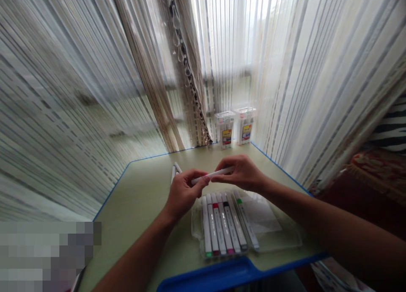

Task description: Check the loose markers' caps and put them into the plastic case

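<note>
A white marker (218, 172) is held level above the table between my two hands. My left hand (185, 189) pinches its left end, and my right hand (242, 172) grips the right end with bent fingers. Below them lies an open clear plastic case (197, 230) with several white markers (219, 226) in a row, their ends green, red, pink, black and grey. One marker with a green band (246, 222) rests slanted at the right of the row. Beyond my left hand, two more white markers (175, 170) lie on the table, partly hidden.
The pale green table (136, 199) has a blue edge and a blue tray (206, 277) at the front. Two clear marker boxes (226, 131) stand upright at the back. White paper (261, 211) lies by the case. String curtains (79, 93) hang around the table.
</note>
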A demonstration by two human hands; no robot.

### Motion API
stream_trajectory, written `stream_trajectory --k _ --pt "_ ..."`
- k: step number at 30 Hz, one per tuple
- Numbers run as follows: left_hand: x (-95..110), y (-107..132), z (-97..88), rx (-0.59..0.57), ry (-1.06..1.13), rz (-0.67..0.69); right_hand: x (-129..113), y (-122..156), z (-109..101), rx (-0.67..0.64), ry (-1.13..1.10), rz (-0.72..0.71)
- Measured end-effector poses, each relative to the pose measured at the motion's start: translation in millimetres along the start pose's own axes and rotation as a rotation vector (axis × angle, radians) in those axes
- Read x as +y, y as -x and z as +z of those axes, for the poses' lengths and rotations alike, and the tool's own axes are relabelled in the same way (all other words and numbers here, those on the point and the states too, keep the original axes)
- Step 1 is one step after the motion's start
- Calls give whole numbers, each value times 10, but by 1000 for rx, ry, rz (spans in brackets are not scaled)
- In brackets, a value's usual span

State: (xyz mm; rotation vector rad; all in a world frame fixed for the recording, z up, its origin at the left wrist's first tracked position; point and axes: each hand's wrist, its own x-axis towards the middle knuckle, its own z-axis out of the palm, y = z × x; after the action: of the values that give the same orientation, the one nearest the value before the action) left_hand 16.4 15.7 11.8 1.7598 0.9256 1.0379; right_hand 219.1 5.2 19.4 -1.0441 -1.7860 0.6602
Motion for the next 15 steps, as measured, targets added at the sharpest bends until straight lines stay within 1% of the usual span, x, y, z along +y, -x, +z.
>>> stream_trajectory --k 3,6,10,15 --pt "12 20 22 -31 14 15 -17 23 13 22 98 -24" --pt "21 41 34 -62 33 37 -13 39 32 44 122 -20" --pt "23 51 34 -81 40 57 24 37 55 38 57 9" --pt "17 39 32 -53 40 51 22 18 52 14 -43 26"
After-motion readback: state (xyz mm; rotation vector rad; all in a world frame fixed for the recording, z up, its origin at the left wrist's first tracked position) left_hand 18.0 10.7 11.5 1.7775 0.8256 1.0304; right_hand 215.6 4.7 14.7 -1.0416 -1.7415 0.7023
